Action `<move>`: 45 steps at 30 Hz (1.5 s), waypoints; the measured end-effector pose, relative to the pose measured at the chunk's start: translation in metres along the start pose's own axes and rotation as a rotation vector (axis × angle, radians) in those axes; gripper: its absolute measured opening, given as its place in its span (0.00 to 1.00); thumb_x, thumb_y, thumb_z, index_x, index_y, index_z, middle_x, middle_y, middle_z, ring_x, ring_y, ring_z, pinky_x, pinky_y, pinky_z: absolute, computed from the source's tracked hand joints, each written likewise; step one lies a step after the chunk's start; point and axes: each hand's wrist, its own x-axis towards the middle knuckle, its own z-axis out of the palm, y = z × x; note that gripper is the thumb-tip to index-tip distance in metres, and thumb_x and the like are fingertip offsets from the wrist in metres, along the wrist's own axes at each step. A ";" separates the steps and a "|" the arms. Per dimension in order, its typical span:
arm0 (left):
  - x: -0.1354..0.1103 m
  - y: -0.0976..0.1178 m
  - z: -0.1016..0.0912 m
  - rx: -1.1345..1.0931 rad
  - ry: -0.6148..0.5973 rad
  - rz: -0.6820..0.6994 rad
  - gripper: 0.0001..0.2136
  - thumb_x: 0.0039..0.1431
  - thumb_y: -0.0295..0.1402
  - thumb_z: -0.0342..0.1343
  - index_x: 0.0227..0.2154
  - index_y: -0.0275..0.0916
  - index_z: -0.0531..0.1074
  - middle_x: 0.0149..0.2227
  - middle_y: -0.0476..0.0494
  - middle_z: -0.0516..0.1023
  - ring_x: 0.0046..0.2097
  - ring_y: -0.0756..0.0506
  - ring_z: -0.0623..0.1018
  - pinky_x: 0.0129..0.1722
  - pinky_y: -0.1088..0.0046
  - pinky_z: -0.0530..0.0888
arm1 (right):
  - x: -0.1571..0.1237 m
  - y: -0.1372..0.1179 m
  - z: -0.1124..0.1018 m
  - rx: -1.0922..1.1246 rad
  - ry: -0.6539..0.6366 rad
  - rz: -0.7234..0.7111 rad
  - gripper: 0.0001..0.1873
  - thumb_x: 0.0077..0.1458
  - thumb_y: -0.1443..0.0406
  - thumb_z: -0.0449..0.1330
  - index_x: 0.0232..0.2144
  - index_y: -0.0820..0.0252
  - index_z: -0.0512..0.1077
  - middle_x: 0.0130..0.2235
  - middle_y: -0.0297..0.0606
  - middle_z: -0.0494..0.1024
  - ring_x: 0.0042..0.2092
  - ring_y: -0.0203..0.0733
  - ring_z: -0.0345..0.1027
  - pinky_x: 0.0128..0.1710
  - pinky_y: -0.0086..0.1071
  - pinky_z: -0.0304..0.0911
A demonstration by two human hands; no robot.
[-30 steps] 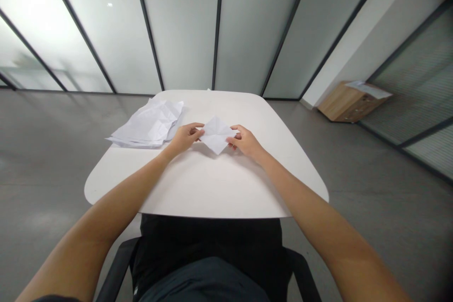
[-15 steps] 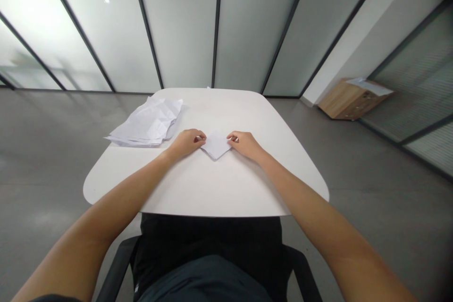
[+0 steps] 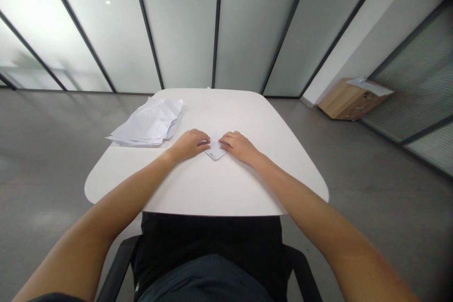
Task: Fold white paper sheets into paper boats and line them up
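- White folded paper (image 3: 215, 152) lies on the table (image 3: 219, 188), one corner pointing toward the person; its sides are partly hidden by fingers.
- Left hand (image 3: 193, 143) comes in from the left of the folded paper, fingers curled and tips touching that side.
- Right hand (image 3: 240, 145) mirrors it from the right of the folded paper, its fingertips also on the sheet, a narrow gap left between the two hands.
- Grip on both sides: fingers drawn in over the folded paper, yet I cannot tell whether they pinch it or only press it down.
- Step in hand, as I judge it: working a fold, with both sides of the folded paper being brought inward or creased.
- The next move seems to call for even pressure from both hands, edges kept lined up, and the near corner held from skewing; thin layers could slip apart.
- Loose pile of creased white sheets (image 3: 145, 125) sits left of the folded paper and a little farther from the person, apart from it.
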 end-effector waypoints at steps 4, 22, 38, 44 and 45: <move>-0.001 -0.001 -0.002 0.033 -0.013 -0.017 0.15 0.66 0.47 0.60 0.47 0.43 0.80 0.48 0.41 0.83 0.53 0.38 0.79 0.58 0.60 0.71 | -0.002 0.001 0.000 0.011 0.017 0.002 0.20 0.68 0.54 0.61 0.57 0.56 0.79 0.56 0.45 0.79 0.54 0.53 0.70 0.59 0.46 0.64; -0.004 0.000 -0.007 0.059 -0.090 -0.067 0.25 0.62 0.55 0.61 0.54 0.46 0.76 0.54 0.42 0.82 0.56 0.37 0.78 0.58 0.61 0.71 | -0.008 -0.010 -0.008 0.003 -0.015 0.043 0.31 0.60 0.44 0.66 0.58 0.55 0.78 0.59 0.47 0.78 0.57 0.57 0.69 0.59 0.48 0.62; -0.007 -0.023 -0.015 -0.190 -0.218 0.010 0.15 0.65 0.49 0.61 0.44 0.44 0.79 0.61 0.43 0.79 0.61 0.40 0.76 0.64 0.62 0.68 | -0.020 0.027 -0.007 0.156 -0.114 -0.016 0.27 0.62 0.53 0.68 0.62 0.44 0.76 0.66 0.35 0.74 0.61 0.57 0.65 0.63 0.54 0.62; -0.008 -0.019 -0.016 -0.217 -0.217 -0.010 0.15 0.73 0.47 0.51 0.45 0.44 0.79 0.61 0.45 0.79 0.60 0.42 0.77 0.61 0.65 0.70 | -0.020 0.027 -0.008 0.187 -0.113 -0.009 0.24 0.66 0.52 0.64 0.61 0.44 0.77 0.66 0.35 0.74 0.62 0.56 0.65 0.65 0.53 0.59; -0.008 -0.019 -0.015 -0.215 -0.208 -0.017 0.16 0.74 0.47 0.50 0.46 0.44 0.79 0.61 0.45 0.80 0.60 0.42 0.77 0.61 0.65 0.70 | -0.019 0.027 -0.009 0.199 -0.113 -0.001 0.22 0.68 0.53 0.61 0.60 0.45 0.78 0.65 0.35 0.75 0.62 0.55 0.66 0.65 0.52 0.59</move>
